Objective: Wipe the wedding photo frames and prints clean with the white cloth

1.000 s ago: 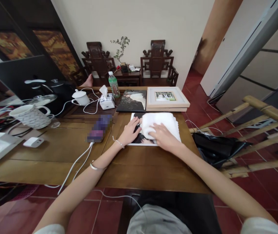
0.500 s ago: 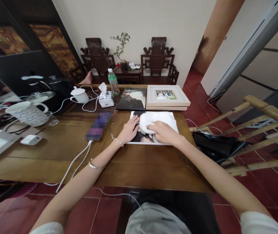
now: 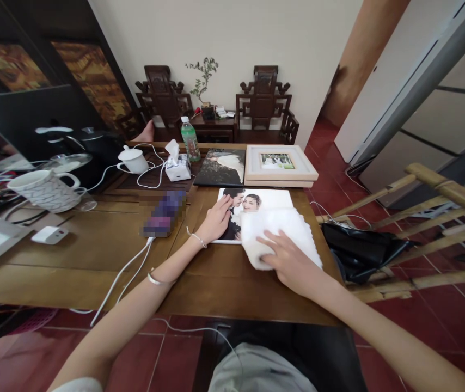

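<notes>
A flat photo print [image 3: 277, 197] with a white border, showing a couple, lies on the table before me. My left hand [image 3: 217, 219] rests with its fingers flat on the print's left edge. My right hand [image 3: 283, 251] has hold of a fluffy white cloth [image 3: 298, 226], the thumb tucked at its near edge and the fingers pressed on top. The cloth covers the print's lower right part and hangs over its near edge onto the table.
Behind the print lie a dark photo panel [image 3: 220, 173] and stacked light-wood frames [image 3: 314, 175]. A tissue box [image 3: 178, 167], a bottle [image 3: 190, 140], a phone [image 3: 165, 213] on a white cable and a mug [image 3: 47, 191] stand to the left. A bamboo chair [image 3: 445, 185] is on the right.
My right hand has drawn the white cloth toward me and to the right, uncovering the faces on the print. My left hand has stayed on the left edge.
</notes>
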Available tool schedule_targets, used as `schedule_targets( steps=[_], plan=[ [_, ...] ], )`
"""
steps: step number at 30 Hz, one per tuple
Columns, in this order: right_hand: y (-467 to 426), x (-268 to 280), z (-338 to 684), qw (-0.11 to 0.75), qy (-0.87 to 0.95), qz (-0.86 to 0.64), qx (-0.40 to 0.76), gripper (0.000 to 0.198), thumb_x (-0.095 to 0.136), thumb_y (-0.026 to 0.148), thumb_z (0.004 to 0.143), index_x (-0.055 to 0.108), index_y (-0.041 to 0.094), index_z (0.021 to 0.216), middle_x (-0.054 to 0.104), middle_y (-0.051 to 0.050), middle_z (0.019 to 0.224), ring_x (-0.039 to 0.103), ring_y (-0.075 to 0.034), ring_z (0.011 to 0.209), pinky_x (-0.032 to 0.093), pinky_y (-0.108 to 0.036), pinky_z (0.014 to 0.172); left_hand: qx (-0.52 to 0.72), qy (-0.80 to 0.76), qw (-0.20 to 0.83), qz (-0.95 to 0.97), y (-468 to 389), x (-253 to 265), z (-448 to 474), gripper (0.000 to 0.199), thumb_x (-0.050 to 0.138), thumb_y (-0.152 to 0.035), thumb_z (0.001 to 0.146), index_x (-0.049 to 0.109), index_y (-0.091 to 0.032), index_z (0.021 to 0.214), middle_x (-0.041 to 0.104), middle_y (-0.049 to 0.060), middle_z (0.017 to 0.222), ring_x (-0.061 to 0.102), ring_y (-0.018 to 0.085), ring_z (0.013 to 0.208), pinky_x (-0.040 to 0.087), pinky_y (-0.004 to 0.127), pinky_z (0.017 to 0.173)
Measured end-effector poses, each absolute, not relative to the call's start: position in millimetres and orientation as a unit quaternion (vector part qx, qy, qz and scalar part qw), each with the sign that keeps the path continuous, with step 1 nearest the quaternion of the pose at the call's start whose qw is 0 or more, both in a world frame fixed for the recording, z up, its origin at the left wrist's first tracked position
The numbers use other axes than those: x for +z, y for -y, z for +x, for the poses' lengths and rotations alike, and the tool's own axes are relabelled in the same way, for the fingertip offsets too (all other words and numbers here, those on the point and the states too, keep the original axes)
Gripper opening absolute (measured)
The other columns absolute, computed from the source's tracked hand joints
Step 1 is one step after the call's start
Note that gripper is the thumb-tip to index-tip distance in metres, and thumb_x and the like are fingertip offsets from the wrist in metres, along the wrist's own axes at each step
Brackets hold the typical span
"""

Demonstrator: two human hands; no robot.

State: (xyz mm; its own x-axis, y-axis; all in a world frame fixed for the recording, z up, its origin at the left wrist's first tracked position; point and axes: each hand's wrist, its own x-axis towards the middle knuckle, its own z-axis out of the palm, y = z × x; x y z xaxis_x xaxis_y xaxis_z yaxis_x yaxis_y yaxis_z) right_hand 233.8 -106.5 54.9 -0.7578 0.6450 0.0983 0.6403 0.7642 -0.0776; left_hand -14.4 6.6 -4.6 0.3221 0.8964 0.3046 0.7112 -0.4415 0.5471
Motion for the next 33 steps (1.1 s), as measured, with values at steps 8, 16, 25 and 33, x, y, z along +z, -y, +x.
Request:
schedule_targets(
  steps=[8, 16, 25, 33],
  plan=[
    [63, 75, 294, 0.084, 0.892, -0.442, 0.041, 0.037, 0.039, 0.003, 0.062, 0.063, 0.018, 0.085, 0.065, -0.011, 0.093, 0.059, -0.025, 0.093, 0.044, -0.033, 0.077, 0.271, -0.506, 0.158, 0.803, -4, 1, -14, 0.047, 0.031, -0.024, 0.095, 0.044, -0.014, 0.139, 0.035, 0.013, 0.152, 0.026, 0.023, 0.143, 0.024, 0.048, 0.116],
    [-39, 91, 270, 0.142, 0.869, -0.464, 0.099, 0.028, 0.038, 0.005, 0.061, 0.056, 0.019, 0.078, 0.056, -0.003, 0.073, 0.053, -0.020, 0.074, 0.034, -0.026, 0.065, 0.283, -0.498, 0.166, 0.803, -7, -2, -17, 0.047, 0.033, -0.024, 0.094, 0.044, -0.016, 0.139, 0.037, 0.013, 0.151, 0.027, 0.023, 0.143, 0.026, 0.049, 0.115],
    [73, 69, 278, 0.096, 0.898, -0.428, 0.025, 0.044, 0.039, 0.001, 0.062, 0.066, 0.018, 0.093, 0.066, -0.013, 0.104, 0.057, -0.028, 0.105, 0.042, -0.037, 0.086, 0.292, -0.508, 0.169, 0.792, -2, 2, -12, 0.046, 0.032, -0.022, 0.095, 0.045, -0.017, 0.138, 0.036, 0.012, 0.151, 0.027, 0.025, 0.143, 0.028, 0.052, 0.113],
    [99, 80, 259, 0.057, 0.917, -0.392, 0.041, 0.041, 0.042, 0.001, 0.063, 0.068, 0.021, 0.089, 0.066, -0.011, 0.103, 0.058, -0.024, 0.099, 0.043, -0.034, 0.084, 0.286, -0.504, 0.157, 0.800, -4, -1, -13, 0.046, 0.033, -0.022, 0.095, 0.045, -0.017, 0.138, 0.037, 0.012, 0.151, 0.027, 0.024, 0.143, 0.026, 0.050, 0.115]
  ],
)
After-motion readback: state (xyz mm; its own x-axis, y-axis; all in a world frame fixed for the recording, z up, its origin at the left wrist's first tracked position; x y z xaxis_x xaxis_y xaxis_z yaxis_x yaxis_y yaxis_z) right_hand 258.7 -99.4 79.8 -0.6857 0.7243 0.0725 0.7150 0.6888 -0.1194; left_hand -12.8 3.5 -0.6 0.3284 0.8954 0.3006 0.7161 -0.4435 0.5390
